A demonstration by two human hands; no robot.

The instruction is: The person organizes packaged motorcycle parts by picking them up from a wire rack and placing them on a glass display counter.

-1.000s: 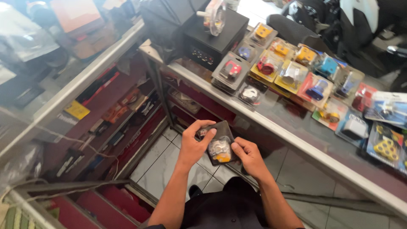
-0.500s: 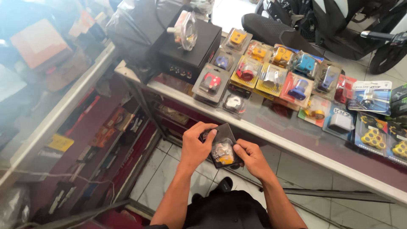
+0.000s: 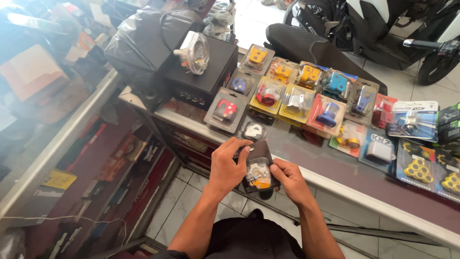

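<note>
Holding a small blister pack [image 3: 258, 171] between both hands, you keep it just above the near edge of the tabletop [image 3: 335, 172], over the tiled floor [image 3: 191, 201]. Your left hand [image 3: 229, 165] wraps the pack's left side with fingers curled over its dark top edge; your right hand [image 3: 291, 178] pinches the right side, thumb on the clear front. Both hands are closed on the pack, and it is tilted slightly toward you. Through the clear bubble you can see a pale metal part with something yellow below it.

Just beyond your left hand, a dark pack with a white part [image 3: 253, 130] lies flat on the tabletop. Beside it, farther left, sits a grey pack with a red part [image 3: 225, 110]. Rows of more packs spread to the right: a yellow-backed one with a red part [image 3: 268, 95], one with a blue part [image 3: 329, 114], and a pack of yellow rollers [image 3: 418, 170] near the right edge. A black box [image 3: 206, 72] stands at the tabletop's left end with a clear bagged item [image 3: 194, 52] on top. A scooter [image 3: 383, 29] is parked beyond the tabletop.
</note>
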